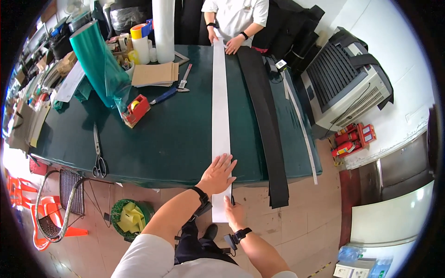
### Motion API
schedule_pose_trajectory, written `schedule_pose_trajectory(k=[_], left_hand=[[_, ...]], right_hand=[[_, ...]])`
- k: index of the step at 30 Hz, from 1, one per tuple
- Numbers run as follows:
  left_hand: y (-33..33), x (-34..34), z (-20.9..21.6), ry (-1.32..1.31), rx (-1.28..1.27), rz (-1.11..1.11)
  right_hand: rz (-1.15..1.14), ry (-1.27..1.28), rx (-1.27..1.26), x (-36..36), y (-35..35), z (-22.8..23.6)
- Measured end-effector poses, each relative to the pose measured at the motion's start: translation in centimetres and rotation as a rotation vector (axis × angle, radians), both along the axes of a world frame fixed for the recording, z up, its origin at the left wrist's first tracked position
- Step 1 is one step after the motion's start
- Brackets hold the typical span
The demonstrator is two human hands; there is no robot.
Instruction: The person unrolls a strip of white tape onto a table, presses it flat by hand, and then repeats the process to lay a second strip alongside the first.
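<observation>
A long white strip [220,106] runs lengthwise across the dark green tabletop, and its near end hangs past the front edge. My left hand [217,173] lies flat on the strip near that edge, fingers stretched out. On the overhanging end, my right hand [235,214] is closed at the strip's right border, thumb on top and the other fingers mostly hidden. A small dark piece shows beside those fingers; its kind cannot be made out. At the far end, a co-worker's two hands [235,44] touch the same strip. Black strips [264,116] lie stacked to its right.
On the table [176,139] are scissors [98,155], a red tape dispenser [136,110], a caliper [185,78], brown cardboard pieces [154,74], a green film roll [97,60] and a long metal ruler [301,123]. A bin [147,211] with yellow scraps stands below the front edge.
</observation>
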State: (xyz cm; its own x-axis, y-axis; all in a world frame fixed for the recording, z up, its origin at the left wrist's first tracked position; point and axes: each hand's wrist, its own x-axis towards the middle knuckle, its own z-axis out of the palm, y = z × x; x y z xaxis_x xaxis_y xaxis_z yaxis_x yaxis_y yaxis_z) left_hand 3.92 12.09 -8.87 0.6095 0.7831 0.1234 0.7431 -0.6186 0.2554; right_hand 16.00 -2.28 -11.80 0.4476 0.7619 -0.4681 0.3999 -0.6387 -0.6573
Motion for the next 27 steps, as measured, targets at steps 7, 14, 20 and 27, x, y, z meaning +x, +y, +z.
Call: schedule_pose_trajectory(k=[7, 14, 20, 27], left_hand=[[4.5, 0.4, -0.9, -0.005, -0.039, 0.069], [16.6, -0.3, -2.1, 0.087, 0.049, 0.101], [24.7, 0.1, -2.1, 0.109, 0.080, 0.165], [26.3, 0.5, -2.3, 0.022, 0.146, 0.188]], right_hand=[[0.027, -0.072, 0.053, 0.6, -0.4, -2.8], [0.035, -0.080, 0.035, -0.1, -0.8, -1.4], [0.045, -0.100, 0.039, 0.2, -1.3, -3.0], [0.229, -0.172, 0.149, 1.0, -1.6, -3.6]])
